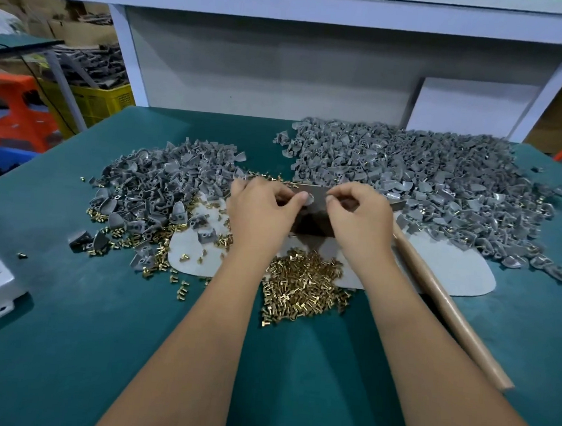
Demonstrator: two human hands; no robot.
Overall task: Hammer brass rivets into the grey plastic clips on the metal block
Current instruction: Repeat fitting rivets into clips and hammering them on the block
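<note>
your left hand (260, 208) and right hand (359, 215) pinch a grey clip (309, 199) at frame centre on the metal block (312, 225); seat it square before hammering.

We see soft, even, fairly bright light from above, with faint shadows under the forearms on the green worktop (65, 330), a mild sheen on its near part, wide-angle bending of its edges and the white shelf (320, 6), and a slightly soft, smeared look throughout.
</note>
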